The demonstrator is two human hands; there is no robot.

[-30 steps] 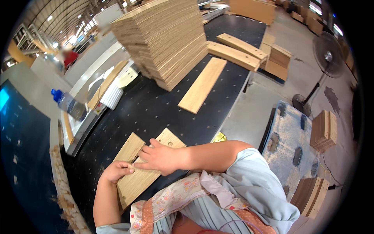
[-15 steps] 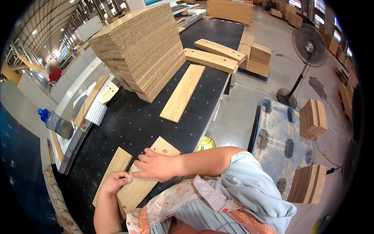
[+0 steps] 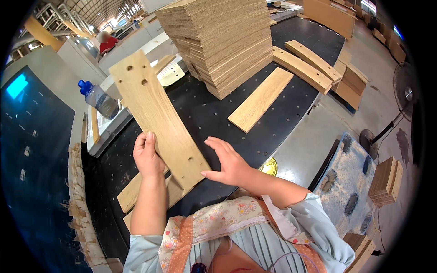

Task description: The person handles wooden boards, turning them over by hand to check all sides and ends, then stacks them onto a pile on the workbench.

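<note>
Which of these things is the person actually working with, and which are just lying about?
In hand: drilled wooden board, gripped by the left hand, steadied by the right hand; boards beneath it.

Lying about: water bottle, tall board stack, loose plank, floor fan.

Bright, even overhead factory light, soft shadows, sharp centre, strong fisheye bending and black vignette at the rim.

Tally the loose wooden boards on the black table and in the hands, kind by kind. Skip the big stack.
Drilled board held up by the left hand, right hand beside it: 1
Plain board lying flat: 1
Long boards near the far edge: 2
Boards under the raised one: 2
Total: 6
</note>
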